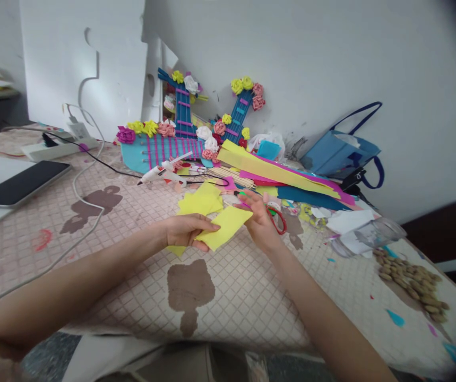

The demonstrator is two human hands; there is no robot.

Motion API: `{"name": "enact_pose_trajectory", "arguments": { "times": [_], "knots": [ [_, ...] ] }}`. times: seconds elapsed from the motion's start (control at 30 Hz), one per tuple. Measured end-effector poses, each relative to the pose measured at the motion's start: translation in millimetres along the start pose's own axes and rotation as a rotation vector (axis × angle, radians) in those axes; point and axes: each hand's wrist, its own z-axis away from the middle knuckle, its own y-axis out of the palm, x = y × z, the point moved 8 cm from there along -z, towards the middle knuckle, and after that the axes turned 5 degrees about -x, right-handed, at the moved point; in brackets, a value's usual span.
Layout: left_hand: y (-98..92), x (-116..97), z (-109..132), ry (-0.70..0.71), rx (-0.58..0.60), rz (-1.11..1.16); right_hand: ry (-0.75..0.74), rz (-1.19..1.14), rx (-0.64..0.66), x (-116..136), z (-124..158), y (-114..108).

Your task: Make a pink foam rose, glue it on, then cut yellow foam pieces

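Note:
My left hand (191,231) pinches a rectangular yellow paper piece (228,228) at its left end, thumb on top. My right hand (260,220) has its fingers closed at the right corner of the same piece. More yellow paper pieces (201,199) lie loosely stacked just behind it, partly covered by the left hand. Close to the right hand's outer side are scissors (278,219) with a red and green handle; their blades are hidden.
A white glue gun (162,172) lies behind the papers, before a blue decorated craft piece (160,151) with paper flowers. Long paper strips (275,170) and wooden sticks (231,176) lie behind. A tablet (23,183) is left; a jar (371,236) and peanuts (411,284) are right.

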Motion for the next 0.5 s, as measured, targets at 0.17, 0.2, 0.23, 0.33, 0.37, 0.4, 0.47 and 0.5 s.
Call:
{"name": "enact_pose_trajectory", "arguments": {
  "times": [0.17, 0.2, 0.23, 0.33, 0.37, 0.4, 0.47, 0.5],
  "knots": [
    [5.2, 2.8, -1.4, 0.046, 0.061, -0.050, -0.030, 0.100, 0.050, -3.3, -2.4, -3.7],
    [1.9, 0.2, -2.9, 0.094, 0.018, -0.053, 0.011, 0.100, 0.038, -7.5, -2.4, -5.4],
    [-2.2, -2.5, -4.1, 0.138, -0.033, -0.041, 0.056, 0.104, 0.024, -11.7, -1.9, -6.6],
    [-10.0, -4.4, -6.8, 0.155, -0.115, 0.052, 0.149, 0.135, -0.004, -18.2, 1.8, -5.7],
    [-8.6, -2.5, -7.4, 0.118, -0.093, 0.084, 0.167, 0.139, -0.006, -18.8, 3.2, -4.2],
    [-6.0, -0.4, -7.6, 0.074, -0.062, 0.107, 0.182, 0.140, -0.004, -19.1, 4.5, -2.4],
    [-2.2, 2.5, -7.0, 0.007, -0.022, 0.125, 0.205, 0.135, 0.008, -19.9, 6.4, 1.1],
    [-2.1, 3.0, -6.7, -0.007, -0.025, 0.123, 0.215, 0.134, 0.011, -20.5, 6.9, 2.0]
  ]
}}
